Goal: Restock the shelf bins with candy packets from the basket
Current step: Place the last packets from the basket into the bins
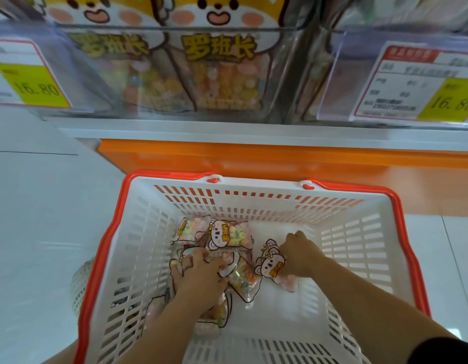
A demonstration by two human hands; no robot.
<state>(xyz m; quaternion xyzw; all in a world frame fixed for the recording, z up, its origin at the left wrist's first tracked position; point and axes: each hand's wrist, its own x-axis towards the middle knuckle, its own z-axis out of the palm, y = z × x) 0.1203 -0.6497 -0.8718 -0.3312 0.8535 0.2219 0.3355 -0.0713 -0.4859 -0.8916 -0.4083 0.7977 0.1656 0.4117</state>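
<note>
A white basket with an orange rim (364, 248) stands on the floor below the shelf. Several bear-printed candy packets (229, 233) lie in its left half. My left hand (198, 274) reaches down into that pile, its fingers curled over a packet (244, 278) among them. My right hand (298, 254) grips the top of a small stack of packets (273, 269) near the basket's middle. Above, a clear shelf bin (175, 35) holds larger packets of the same candy (222, 74).
Price tags showing 16.80 hang at the left (28, 80) and right (416, 85) of the shelf front. An orange shelf base (280, 158) runs behind the basket. The white tiled floor (44, 206) lies to the left.
</note>
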